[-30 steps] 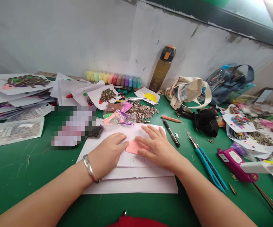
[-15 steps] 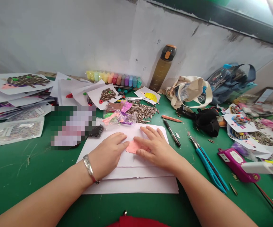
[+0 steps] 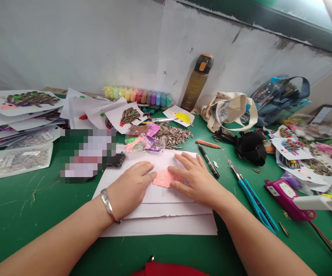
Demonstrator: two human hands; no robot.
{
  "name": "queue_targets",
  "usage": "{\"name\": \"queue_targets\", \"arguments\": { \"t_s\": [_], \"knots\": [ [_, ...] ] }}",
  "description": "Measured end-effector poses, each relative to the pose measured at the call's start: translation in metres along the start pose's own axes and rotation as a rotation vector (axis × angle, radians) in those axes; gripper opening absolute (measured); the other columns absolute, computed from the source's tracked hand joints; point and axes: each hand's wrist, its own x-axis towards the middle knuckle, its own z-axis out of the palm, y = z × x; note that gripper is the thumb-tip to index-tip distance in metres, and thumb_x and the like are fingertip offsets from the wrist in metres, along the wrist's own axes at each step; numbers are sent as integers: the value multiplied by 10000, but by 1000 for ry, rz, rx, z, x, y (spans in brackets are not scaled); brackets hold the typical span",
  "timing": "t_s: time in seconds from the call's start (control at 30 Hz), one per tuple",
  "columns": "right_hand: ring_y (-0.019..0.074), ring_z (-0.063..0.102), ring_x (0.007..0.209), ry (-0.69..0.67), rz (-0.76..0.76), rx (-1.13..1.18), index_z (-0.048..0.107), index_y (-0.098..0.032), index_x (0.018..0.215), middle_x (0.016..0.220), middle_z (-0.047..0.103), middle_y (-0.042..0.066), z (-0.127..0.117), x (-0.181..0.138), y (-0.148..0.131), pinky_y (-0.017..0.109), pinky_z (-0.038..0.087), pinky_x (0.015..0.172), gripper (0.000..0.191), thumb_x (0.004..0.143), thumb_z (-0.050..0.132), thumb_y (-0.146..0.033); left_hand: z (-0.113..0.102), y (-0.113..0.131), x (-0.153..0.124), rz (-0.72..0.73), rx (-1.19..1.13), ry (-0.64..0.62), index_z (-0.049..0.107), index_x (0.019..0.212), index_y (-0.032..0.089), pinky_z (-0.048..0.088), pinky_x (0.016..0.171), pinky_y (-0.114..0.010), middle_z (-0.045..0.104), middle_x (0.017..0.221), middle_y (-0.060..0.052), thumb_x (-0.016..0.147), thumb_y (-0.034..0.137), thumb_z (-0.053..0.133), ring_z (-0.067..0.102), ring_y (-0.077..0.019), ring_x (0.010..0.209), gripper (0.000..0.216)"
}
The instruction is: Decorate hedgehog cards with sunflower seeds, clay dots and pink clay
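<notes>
A flat patch of salmon-pink modelling clay [image 3: 163, 178] lies on the top sheet of a stack of white paper [image 3: 166, 228]. Faint pencil lines show just below the clay. My left hand [image 3: 135, 184] rests on the paper with its fingers out, thumb tip at the clay's left edge. My right hand [image 3: 194, 178] is spread over the clay's right side, and its fingers hide part of that edge. Neither hand grips anything. Beyond the paper are small bags of coloured clay [image 3: 144, 142] and a pile of striped sunflower seeds [image 3: 173, 135].
Right of the paper lie a black pen [image 3: 209, 161], an orange pencil-like stick [image 3: 208, 143], a blue utility knife [image 3: 253, 199] and a magenta device [image 3: 289, 199]. A bottle [image 3: 196, 82] stands by the wall. Seed-covered hedgehog pictures [image 3: 29, 101] are stacked at left.
My right hand has shifted slightly right, baring more of the pink clay. My left hand stays in nearly the same place.
</notes>
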Motion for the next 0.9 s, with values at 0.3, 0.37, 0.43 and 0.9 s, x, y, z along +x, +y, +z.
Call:
{"name": "queue_targets", "arguments": {
  "t_s": [0.3,0.37,0.43,0.9],
  "knots": [
    [351,226,1416,0,2,-1,545,-338,1318,1526,342,75,-3,-2,-2,669,121,1098,494,915,408,-587,0,-1,0,10,7,-7,653,1095,100,481,978,-446,588,1166,-172,855,16,420,530,-281,1117,345],
    [353,225,1416,-3,-12,0,591,-335,1260,1515,361,66,-4,-2,-4,670,104,1101,454,918,414,-574,0,-1,-1,14,7,1,648,1114,103,479,982,-448,586,1173,-171,857,20,424,527,-281,1121,351],
    [351,220,1418,-2,-13,4,602,-337,1242,1514,362,61,-4,-2,-3,667,98,1102,444,918,414,-575,0,-1,-1,11,8,2,648,1121,105,478,984,-448,586,1173,-169,859,20,422,526,-280,1120,356],
    [354,225,1415,-8,33,22,534,-309,1328,1530,334,86,-9,-5,-1,653,125,1103,533,908,397,-607,-2,0,0,6,15,2,657,1067,131,491,959,-429,596,1138,-148,859,39,421,542,-262,1078,328]
  ]
}}
